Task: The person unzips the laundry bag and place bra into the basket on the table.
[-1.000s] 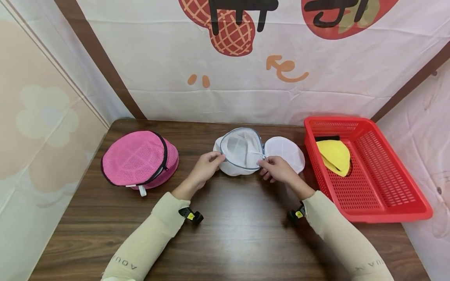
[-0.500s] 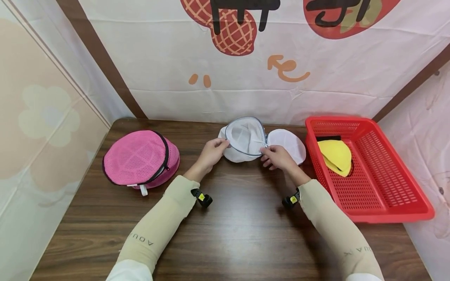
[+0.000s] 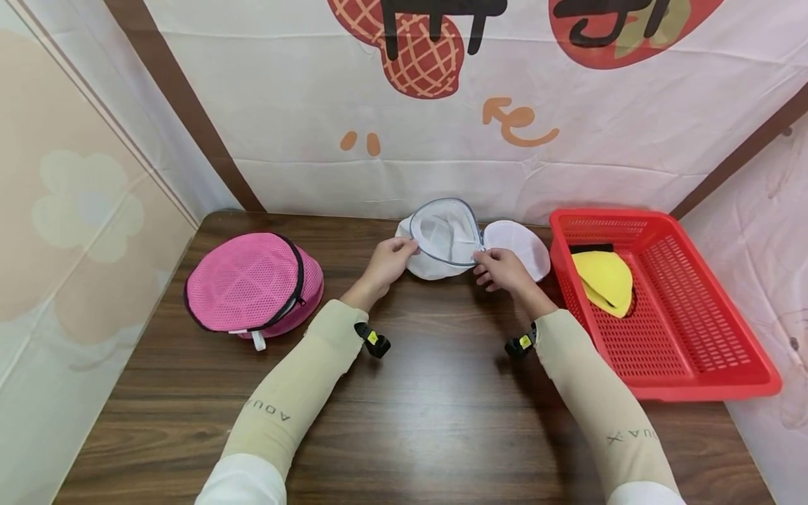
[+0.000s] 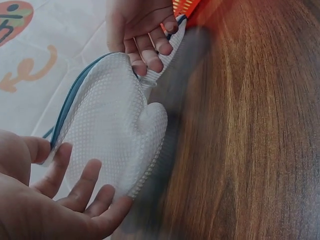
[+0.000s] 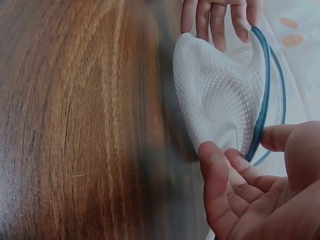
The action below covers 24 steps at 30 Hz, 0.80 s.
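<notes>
1. Backdrop cloth (image 3: 284, 84), head view: bold black characters, cropped above, behind a wood-grain table (image 3: 435, 393). Landmark: red basket (image 3: 726, 308), containing a yellow cloth item (image 3: 602, 277). Left of it, the white mesh bag (image 3: 442, 235), its round flap (image 3: 520, 242) nearer the basket; farthest left, a pink mesh bag (image 3: 243, 280). Sleeves (image 3: 297, 379) bear partly legible lettering, apparently "AQUA".
2. Left wrist view: left hand (image 4: 55, 195) pinching the blue rim (image 4: 72, 97) opposite the basket.
3. Right wrist view: right hand (image 5: 260, 192) pinching the rim's basket side.
</notes>
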Each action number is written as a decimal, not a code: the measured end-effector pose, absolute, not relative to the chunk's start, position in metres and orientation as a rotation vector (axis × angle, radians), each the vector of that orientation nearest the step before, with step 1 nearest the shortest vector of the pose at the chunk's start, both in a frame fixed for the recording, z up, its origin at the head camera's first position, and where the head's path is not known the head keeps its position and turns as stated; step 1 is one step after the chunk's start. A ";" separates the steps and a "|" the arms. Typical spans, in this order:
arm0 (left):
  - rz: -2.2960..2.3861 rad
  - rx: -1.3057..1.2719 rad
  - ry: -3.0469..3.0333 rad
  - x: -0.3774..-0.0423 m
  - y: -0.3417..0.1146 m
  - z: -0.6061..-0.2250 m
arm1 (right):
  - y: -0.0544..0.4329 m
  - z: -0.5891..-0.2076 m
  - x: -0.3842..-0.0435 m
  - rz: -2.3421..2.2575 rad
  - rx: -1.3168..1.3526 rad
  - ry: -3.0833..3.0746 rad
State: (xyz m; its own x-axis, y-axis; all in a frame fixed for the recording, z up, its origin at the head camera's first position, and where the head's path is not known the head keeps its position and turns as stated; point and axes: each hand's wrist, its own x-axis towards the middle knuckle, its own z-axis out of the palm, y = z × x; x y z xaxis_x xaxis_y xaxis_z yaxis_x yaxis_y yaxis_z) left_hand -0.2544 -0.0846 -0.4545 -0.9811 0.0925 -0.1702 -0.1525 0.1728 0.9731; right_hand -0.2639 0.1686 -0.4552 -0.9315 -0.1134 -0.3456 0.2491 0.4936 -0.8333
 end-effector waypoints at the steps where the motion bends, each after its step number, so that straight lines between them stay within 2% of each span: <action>1: 1.906 -0.059 2.255 -0.255 -0.084 -0.455 | 0.169 -0.455 -0.264 -1.415 0.117 2.389; 14: 1.863 -0.092 2.240 -0.250 -0.086 -0.447 | 0.171 -0.459 -0.264 -1.399 0.124 2.376; 19: 1.859 -0.091 2.203 -0.239 -0.090 -0.436 | 0.172 -0.458 -0.264 -1.402 0.118 2.378; 24: 1.781 0.027 2.200 -0.218 -0.093 -0.415 | 0.172 -0.456 -0.265 -1.404 0.101 2.376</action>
